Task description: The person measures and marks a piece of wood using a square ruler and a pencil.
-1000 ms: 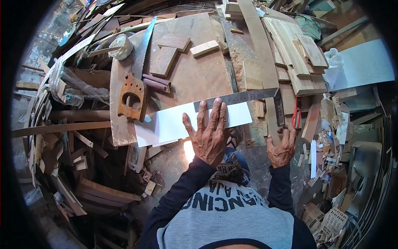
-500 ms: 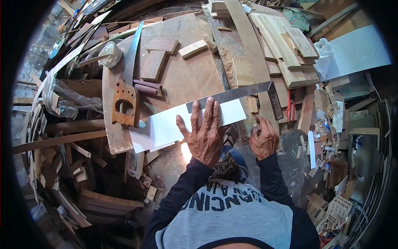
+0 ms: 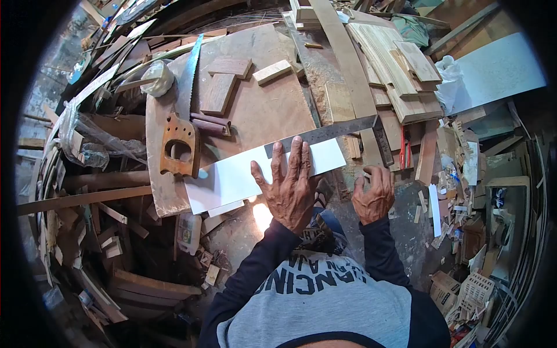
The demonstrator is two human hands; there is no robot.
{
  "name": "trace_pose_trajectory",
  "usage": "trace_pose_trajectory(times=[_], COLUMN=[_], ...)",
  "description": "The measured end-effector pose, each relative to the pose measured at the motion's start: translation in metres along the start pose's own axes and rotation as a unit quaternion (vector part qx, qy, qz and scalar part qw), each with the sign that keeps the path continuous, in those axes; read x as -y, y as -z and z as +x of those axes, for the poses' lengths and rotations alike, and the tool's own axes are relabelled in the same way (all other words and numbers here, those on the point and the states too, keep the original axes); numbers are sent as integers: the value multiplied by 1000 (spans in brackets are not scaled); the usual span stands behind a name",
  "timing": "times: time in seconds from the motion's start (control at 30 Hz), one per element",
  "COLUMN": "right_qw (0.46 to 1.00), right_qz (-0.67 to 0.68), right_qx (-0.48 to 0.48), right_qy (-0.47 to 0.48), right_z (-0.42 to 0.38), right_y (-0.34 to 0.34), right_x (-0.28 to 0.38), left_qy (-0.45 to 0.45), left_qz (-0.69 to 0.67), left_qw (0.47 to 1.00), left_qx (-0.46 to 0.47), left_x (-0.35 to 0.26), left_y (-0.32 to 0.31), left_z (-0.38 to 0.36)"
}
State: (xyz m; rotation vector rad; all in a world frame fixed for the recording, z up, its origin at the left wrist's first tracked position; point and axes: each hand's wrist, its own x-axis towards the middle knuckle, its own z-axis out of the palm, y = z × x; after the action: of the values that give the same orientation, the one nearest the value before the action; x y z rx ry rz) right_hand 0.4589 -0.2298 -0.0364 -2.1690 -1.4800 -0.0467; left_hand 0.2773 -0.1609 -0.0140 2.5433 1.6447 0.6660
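A white strip of sheet material (image 3: pixel 229 177) lies slanted across the front of the workbench (image 3: pixel 255 98). Along its far edge runs the dark blade of a try square (image 3: pixel 342 132), whose stock points down toward me at the right. My left hand (image 3: pixel 291 188) rests flat with fingers spread, pressing on the strip and the blade. Just off the strip's right end is my right hand (image 3: pixel 372 197), its fingers curled in; whatever they may hold is hidden. A handsaw (image 3: pixel 178 152) with a wooden handle lies left of the strip.
Small wood blocks (image 3: pixel 219 94) lie on the bench behind the strip. Stacked planks (image 3: pixel 391 64) stand at the back right, near a red-handled tool (image 3: pixel 405 152). A white sheet (image 3: pixel 493 75) is farther right. Offcuts crowd the floor on both sides.
My right hand has drawn slightly back toward me and its fingers have curled more. My left hand, the strip and the try square keep their places relative to each other; the view has shifted slightly.
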Motion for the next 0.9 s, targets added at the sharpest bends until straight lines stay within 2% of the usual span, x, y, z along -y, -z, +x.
trace_pose_trajectory(times=[0.1, 0.2, 0.3, 0.4, 0.6, 0.7, 0.9], right_qw=[998, 994, 994, 996, 991, 992, 990], right_qz=[-44, -26, -68, -43, 81, 7, -43], right_qx=[-36, -107, -81, -69, -79, -120, -42], right_qy=[-27, -21, -38, -19, -78, -36, -124], right_z=[-1, -4, -8, -13, -20, -16, -36], right_y=[6, 4, 1, -5, -15, 0, -4], right_x=[-9, -27, -40, -54, -55, -45, -57], left_qy=[-1, -5, -7, -7, -5, -5, -1], left_qz=[-6, -1, 6, 11, 9, 8, 2], left_qw=[1000, 1000, 1000, 1000, 1000, 1000, 1000], left_qx=[0, -3, -6, -8, -5, -4, 1], left_x=[-1, -1, -3, -2, -2, -3, -5], left_y=[2, 1, 5, 4, 6, 6, 7], left_z=[1, 1, 2, 2, 1, 1, 2])
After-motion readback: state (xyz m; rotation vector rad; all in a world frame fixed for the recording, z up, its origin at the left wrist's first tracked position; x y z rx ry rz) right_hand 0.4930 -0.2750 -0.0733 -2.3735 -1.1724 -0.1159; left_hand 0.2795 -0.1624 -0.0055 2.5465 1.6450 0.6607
